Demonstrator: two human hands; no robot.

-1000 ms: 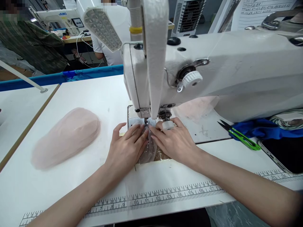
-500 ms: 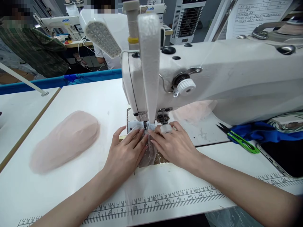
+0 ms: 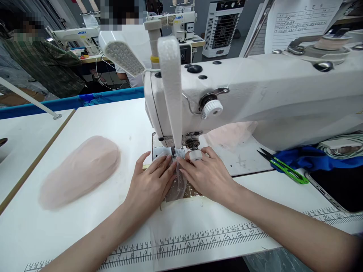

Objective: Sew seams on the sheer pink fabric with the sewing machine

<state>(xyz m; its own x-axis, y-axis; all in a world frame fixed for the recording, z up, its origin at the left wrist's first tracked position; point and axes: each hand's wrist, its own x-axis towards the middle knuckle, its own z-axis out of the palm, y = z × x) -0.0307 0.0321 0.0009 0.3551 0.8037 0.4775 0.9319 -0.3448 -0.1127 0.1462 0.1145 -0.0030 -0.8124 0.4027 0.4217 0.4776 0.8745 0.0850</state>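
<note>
My left hand point(image 3: 151, 180) lies flat, fingers stretched out, pressing a small sheer fabric piece point(image 3: 177, 187) against the bed of the white sewing machine point(image 3: 255, 94). My right hand point(image 3: 205, 173) lies flat on the other side of the same piece, fingertips just in front of the presser foot point(image 3: 178, 152). A white thimble-like ring point(image 3: 195, 155) sits on one of its fingers. The fingertips of both hands nearly meet at the needle.
A stack of pale pink sheer fabric point(image 3: 81, 170) lies to the left on the white table point(image 3: 113, 121). Green thread snips point(image 3: 283, 167), blue cloth point(image 3: 309, 158) and a phone point(image 3: 337, 189) are at the right. A printed ruler point(image 3: 198, 240) runs along the front edge. Other people sit at machines behind.
Both hands stay pressed on the sheer piece at the presser foot. The head camera has tipped upward a little, so the machine sits lower in view.
</note>
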